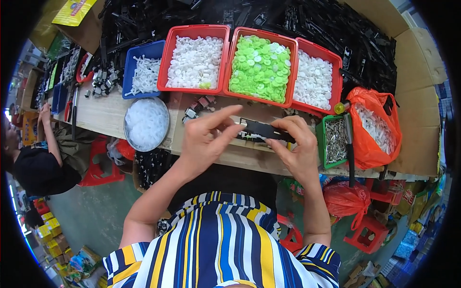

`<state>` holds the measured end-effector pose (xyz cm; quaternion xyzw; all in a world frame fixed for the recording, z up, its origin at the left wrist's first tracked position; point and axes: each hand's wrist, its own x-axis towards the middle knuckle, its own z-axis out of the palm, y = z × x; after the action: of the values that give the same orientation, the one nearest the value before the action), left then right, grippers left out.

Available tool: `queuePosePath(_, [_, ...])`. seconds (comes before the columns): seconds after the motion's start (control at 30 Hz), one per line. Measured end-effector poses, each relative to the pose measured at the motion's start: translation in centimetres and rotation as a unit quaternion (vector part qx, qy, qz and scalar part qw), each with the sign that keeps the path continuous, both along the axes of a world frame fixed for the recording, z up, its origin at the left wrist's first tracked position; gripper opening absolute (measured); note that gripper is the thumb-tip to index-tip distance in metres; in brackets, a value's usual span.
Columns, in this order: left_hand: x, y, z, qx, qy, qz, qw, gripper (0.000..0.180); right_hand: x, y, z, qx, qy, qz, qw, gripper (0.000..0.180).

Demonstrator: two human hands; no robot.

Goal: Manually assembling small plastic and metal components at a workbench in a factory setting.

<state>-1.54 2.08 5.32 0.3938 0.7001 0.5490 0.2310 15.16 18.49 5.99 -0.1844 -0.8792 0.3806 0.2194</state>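
Note:
A long black plastic part [265, 130] hangs above the wooden table's [105, 114] front edge, held at both ends. My left hand [206, 140] pinches its left end with thumb and fingers, index finger stretched out. My right hand [294, 146] grips its right end. Just beyond the part stands a red bin of green round pieces [260, 67], with a red bin of white pieces [194, 61] to its left. A few small metal-and-dark parts [197, 108] lie on the table near my left hand.
A third red bin of white pieces [314, 79], a blue bin [143, 72], a round metal bowl [146, 123], a green tray of metal bits [335, 141] and an orange bag [374, 127] ring the work spot. Black parts [336, 33] are heaped behind. Another person [36, 163] sits at left.

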Motion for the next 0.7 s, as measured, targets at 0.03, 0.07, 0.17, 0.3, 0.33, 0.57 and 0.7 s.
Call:
queuePosePath(0.03, [-0.2,-0.5,0.3,-0.011,0.057,0.039,0.998,0.032,-0.1,-0.2,-0.3,-0.001,0.000,0.001,1.000,0.033])
queuePosePath(0.07, [-0.6,-0.9,0.1,-0.012,0.057,0.040,0.998,0.032,-0.3,-0.5,-0.6,0.026,-0.009,0.005,1.000,0.033])
queuePosePath(0.17, [-1.7,-1.7,-0.8,0.012,0.137,0.082,0.987,0.028,-1.0,-1.4,-1.3,0.053,-0.018,0.012,0.998,0.032])
queuePosePath(0.3, [-1.9,-1.8,-1.2,0.034,0.191,0.067,0.979,0.026,-1.2,-1.9,-1.9,0.053,-0.024,0.015,0.998,0.031])
queuePosePath(0.33, [-1.7,-1.7,-1.2,0.046,0.206,0.059,0.976,0.025,-1.3,-1.9,-1.9,0.054,-0.025,0.017,0.998,0.031])
queuePosePath(0.57, [-0.3,-0.8,-2.2,0.077,0.297,0.005,0.952,0.023,-1.4,-2.1,-2.2,0.075,-0.052,0.019,0.996,0.033])
queuePosePath(0.7, [1.1,0.3,-3.3,0.095,0.381,-0.099,0.914,0.025,-1.4,-1.8,-2.4,0.076,-0.048,0.023,0.996,0.034])
